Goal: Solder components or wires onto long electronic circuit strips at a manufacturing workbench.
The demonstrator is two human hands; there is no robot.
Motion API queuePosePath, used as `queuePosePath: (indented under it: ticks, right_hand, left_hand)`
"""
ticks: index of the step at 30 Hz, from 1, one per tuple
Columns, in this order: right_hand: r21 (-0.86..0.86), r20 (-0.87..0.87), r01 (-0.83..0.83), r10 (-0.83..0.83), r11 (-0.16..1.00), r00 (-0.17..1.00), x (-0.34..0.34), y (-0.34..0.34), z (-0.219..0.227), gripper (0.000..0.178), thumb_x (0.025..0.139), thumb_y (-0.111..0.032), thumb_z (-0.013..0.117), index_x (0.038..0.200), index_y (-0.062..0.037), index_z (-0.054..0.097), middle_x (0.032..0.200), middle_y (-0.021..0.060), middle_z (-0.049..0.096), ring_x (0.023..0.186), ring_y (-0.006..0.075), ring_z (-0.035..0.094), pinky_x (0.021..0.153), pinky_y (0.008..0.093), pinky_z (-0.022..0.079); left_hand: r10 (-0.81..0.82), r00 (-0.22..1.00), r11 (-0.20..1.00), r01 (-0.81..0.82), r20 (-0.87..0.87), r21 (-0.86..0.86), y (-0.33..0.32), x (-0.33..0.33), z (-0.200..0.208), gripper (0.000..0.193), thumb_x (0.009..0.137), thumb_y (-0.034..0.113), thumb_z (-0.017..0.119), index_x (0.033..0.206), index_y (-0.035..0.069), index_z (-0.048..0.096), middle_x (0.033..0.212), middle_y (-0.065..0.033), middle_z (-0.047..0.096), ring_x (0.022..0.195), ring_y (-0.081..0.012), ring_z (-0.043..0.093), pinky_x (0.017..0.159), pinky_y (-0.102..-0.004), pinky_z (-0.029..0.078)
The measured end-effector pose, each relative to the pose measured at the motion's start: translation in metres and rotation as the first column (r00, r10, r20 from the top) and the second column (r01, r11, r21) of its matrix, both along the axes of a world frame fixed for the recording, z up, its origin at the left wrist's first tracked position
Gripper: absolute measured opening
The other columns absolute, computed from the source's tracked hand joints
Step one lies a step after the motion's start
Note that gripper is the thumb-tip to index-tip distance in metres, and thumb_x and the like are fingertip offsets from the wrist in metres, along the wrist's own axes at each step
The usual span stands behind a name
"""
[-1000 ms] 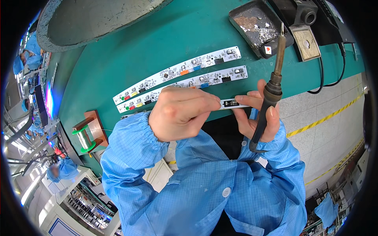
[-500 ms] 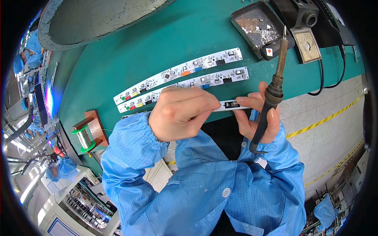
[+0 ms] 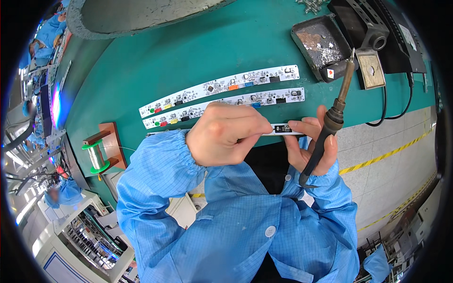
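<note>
A narrow white circuit board point(image 3: 282, 132) lies at the table's front edge, mostly covered by my left hand point(image 3: 226, 134). The left fingertips are pinched together at the board; anything small between them is hidden. On the other side, my right hand point(image 3: 314, 141) holds the board's right end between thumb and forefinger. A soldering iron point(image 3: 334, 115) also rests in that hand, its tip pointing up and away from the board. Two more curved white circuit boards, a far one point(image 3: 193, 94) and a nearer one point(image 3: 240, 99), lie beyond my hands with coloured connectors on them.
A black tray point(image 3: 302, 35) of solder scraps sits at the back right, beside an iron stand with a sponge point(image 3: 370, 70) and black cables. A solder spool point(image 3: 96, 157) on a brown holder stands at left. A large grey rim point(image 3: 89, 28) overhangs the back left.
The view has shifted slightly, so the boards and tray appear lower and farther right. Both hands stay at the same board, and the soldering iron remains in my right hand.
</note>
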State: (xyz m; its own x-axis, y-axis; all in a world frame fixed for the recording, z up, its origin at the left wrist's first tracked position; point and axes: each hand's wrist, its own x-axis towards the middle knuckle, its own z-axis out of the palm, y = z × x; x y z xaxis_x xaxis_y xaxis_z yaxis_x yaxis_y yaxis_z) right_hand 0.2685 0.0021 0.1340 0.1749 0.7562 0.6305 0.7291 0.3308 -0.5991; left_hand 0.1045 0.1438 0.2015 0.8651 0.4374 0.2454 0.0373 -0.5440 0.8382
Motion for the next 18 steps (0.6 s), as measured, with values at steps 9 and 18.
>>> queuePosePath:
  ticks: [9, 18]
  right_hand:
    - [0.091, -0.026, 0.020, -0.018, 0.996, 1.000, -0.001, 0.006, 0.001, 0.096, 0.066, 0.005, 0.079, 0.140, -0.0089, 0.019, 0.089, 0.0189, 0.067, 0.096, 0.0415, 0.063, 0.069, 0.0393, 0.054]
    - [-0.022, 0.009, 0.008, -0.008, 1.000, 1.000, -0.001, -0.001, 0.001, 0.099, 0.074, 0.005, 0.072, 0.144, -0.0158, 0.005, 0.096, 0.0140, 0.065, 0.098, 0.0300, 0.062, 0.101, 0.0492, 0.039]
  left_hand:
    - [-0.011, 1.000, 0.999, 0.010, 0.019, 0.047, -0.007, -0.007, 0.000, 0.025, 0.066, -0.012, 0.068, 0.088, -0.001, 0.064, 0.082, -0.0155, 0.068, 0.078, -0.0276, 0.069, 0.062, -0.0325, 0.057]
    - [0.013, 1.000, 0.998, -0.014, 0.024, 0.058, -0.010, -0.008, -0.004, 0.026, 0.065, -0.011, 0.069, 0.088, -0.001, 0.063, 0.081, -0.0143, 0.067, 0.076, -0.0271, 0.069, 0.060, -0.0316, 0.056]
